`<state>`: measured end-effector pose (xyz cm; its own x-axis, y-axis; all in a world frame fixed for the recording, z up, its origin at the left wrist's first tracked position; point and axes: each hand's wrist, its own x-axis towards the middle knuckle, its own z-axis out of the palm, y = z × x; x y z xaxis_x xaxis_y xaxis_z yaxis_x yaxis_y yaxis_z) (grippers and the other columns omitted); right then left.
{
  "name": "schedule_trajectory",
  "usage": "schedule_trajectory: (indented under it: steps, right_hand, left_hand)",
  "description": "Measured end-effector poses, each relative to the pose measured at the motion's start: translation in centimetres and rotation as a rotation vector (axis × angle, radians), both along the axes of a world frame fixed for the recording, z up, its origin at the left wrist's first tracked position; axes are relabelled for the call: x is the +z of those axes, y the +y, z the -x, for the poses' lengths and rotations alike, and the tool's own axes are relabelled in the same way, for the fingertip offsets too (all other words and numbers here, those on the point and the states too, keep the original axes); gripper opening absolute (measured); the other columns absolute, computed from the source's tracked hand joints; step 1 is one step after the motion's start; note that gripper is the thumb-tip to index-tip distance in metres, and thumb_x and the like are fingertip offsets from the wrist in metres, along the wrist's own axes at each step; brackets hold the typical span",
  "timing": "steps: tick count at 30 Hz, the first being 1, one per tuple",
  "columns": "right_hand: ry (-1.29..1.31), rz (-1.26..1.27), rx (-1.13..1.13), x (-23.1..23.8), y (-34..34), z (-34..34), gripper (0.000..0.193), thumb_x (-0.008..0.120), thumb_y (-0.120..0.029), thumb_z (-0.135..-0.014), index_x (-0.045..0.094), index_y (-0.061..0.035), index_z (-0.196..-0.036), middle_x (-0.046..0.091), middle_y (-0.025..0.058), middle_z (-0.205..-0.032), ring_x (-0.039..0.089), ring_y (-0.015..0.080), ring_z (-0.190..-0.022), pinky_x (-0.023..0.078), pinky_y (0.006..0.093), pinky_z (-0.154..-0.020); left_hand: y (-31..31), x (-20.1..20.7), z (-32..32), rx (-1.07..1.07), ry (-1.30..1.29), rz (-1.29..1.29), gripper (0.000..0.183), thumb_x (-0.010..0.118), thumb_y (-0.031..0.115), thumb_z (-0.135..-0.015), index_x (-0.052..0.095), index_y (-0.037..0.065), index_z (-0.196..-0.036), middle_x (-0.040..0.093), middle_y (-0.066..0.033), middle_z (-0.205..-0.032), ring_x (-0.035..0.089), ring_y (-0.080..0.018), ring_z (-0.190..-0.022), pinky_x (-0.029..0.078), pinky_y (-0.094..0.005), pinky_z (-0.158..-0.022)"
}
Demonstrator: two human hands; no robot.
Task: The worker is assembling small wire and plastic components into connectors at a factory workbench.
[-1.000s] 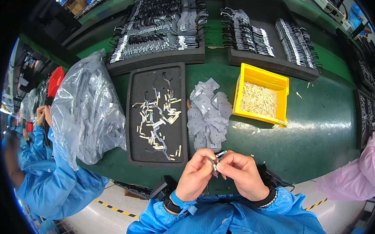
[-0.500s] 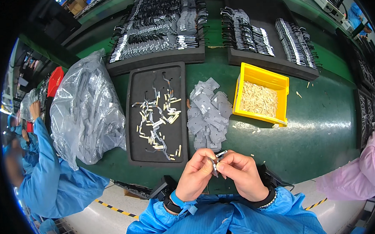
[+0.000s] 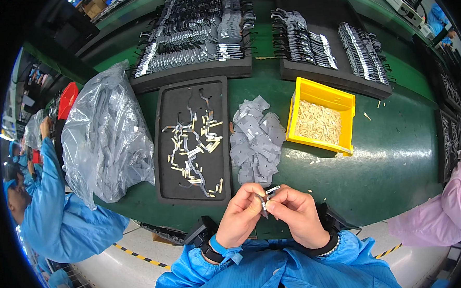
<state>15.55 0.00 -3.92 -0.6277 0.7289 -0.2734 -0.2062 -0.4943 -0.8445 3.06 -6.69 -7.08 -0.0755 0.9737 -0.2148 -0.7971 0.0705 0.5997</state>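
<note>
Close to the table's near edge, my left hand (image 3: 240, 212) and my right hand (image 3: 298, 213) meet, thumbs and fingers pinched together. Between them is a small grey plate (image 3: 264, 212), mostly covered by my fingertips. A slim part with a whitish end (image 3: 272, 189) sticks up by my right fingers; whether it is joined to the plate, I cannot tell. Just beyond my hands lies a heap of flat grey plates (image 3: 256, 140). Left of the heap, a black foam tray (image 3: 168, 147) holds bent grey flexible strips and cream-coloured pieces.
A yellow bin (image 3: 348, 122) of small cream pieces stands right of the heap. On the left bulges a clear plastic bag (image 3: 110, 134). Two black trays (image 3: 195, 73) (image 3: 336, 81) with rows of parts line the back. Co-workers in blue (image 3: 67, 215) and pink (image 3: 437, 206) sit at either side.
My hands and the part between them look almost unmoved. The co-worker on the left has shifted, with head and raised arm in a slightly different place.
</note>
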Motion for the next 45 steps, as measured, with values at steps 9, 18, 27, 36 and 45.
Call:
schedule_trajectory:
  steps: [9,18,27,36,45]
  right_hand:
    - [-0.007,-0.061,-0.006,-0.7,-0.3,-0.1,0.003,0.058,0.000,-0.083,0.058,-0.0011,-0.080,0.053,0.0020,-0.083,0.050,0.0085,-0.075,0.040,0.0223,-0.068]
    - [-0.016,-0.077,0.024,-1.0,-0.5,-0.2,0.007,0.056,0.000,-0.085,0.052,-0.0021,-0.080,0.053,0.0025,-0.085,0.051,0.0085,-0.080,0.041,0.0235,-0.072]
    - [-0.026,-0.099,0.039,-1.3,-0.8,-0.2,0.009,0.055,0.002,-0.085,0.049,-0.0029,-0.080,0.049,0.0010,-0.085,0.048,0.0075,-0.077,0.039,0.0221,-0.069]
    - [-0.006,-0.107,0.067,-1.6,-0.7,-0.2,0.006,0.055,0.001,-0.085,0.050,-0.0023,-0.083,0.048,0.0004,-0.085,0.047,0.0068,-0.076,0.039,0.0218,-0.068]
    - [-0.281,-0.692,0.177,1.3,1.6,-1.7,0.010,0.068,-0.001,-0.074,0.061,-0.0008,-0.081,0.054,0.0052,-0.072,0.052,0.0128,-0.061,0.041,0.0250,-0.054]
  left_hand:
    - [0.0,0.0,-0.1,0.005,0.015,0.000,0.009,0.048,0.012,-0.093,0.048,0.007,-0.100,0.047,0.0004,-0.093,0.044,-0.0085,-0.087,0.036,-0.0248,-0.079]
    - [-0.1,0.0,-0.2,0.008,0.015,0.009,0.008,0.049,0.010,-0.093,0.048,0.006,-0.100,0.047,0.0005,-0.092,0.045,-0.0077,-0.087,0.037,-0.0236,-0.079]
    - [-0.3,0.0,-0.2,0.025,0.037,-0.002,0.008,0.049,0.008,-0.092,0.049,0.005,-0.099,0.048,0.0000,-0.093,0.046,-0.0077,-0.087,0.038,-0.0237,-0.079]
    - [-0.5,0.1,-0.4,0.048,0.080,-0.008,0.009,0.049,0.010,-0.093,0.049,0.006,-0.101,0.050,0.0000,-0.093,0.047,-0.0079,-0.085,0.039,-0.0237,-0.077]
    - [-0.2,2.7,-0.4,0.013,-0.020,0.165,0.013,0.041,0.018,-0.096,0.046,0.010,-0.106,0.051,-0.0002,-0.082,0.037,-0.0064,-0.060,0.032,-0.0217,-0.053]
